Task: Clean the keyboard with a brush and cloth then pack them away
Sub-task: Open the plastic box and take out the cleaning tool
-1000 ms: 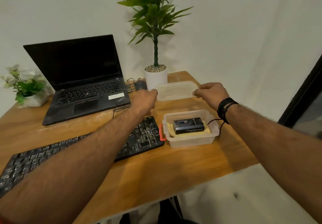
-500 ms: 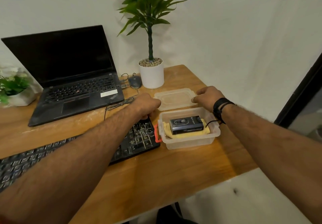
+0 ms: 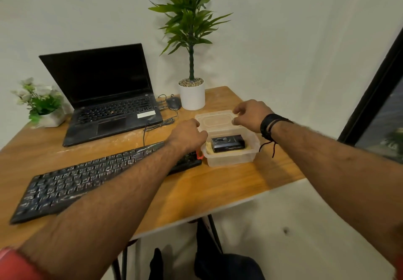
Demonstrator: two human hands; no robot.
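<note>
Since the earlier frames the clear lid point(image 3: 216, 121) has been coming down from above the desk and toward the person, now tilting over the rear edge of the clear box point(image 3: 231, 157). At the far left a small flowering plant point(image 3: 40, 103) is sitting by the open laptop point(image 3: 106, 96). The black keyboard point(image 3: 87, 177) is lying along the wooden desk point(image 3: 207, 194), its right end touching the box. The left hand point(image 3: 187, 135) is pinching the lid's left edge with curled fingers. Inside the box a black brush point(image 3: 227, 143) is resting on a yellow cloth point(image 3: 210, 149). The right hand point(image 3: 250, 115) is gripping the lid's right edge.
</note>
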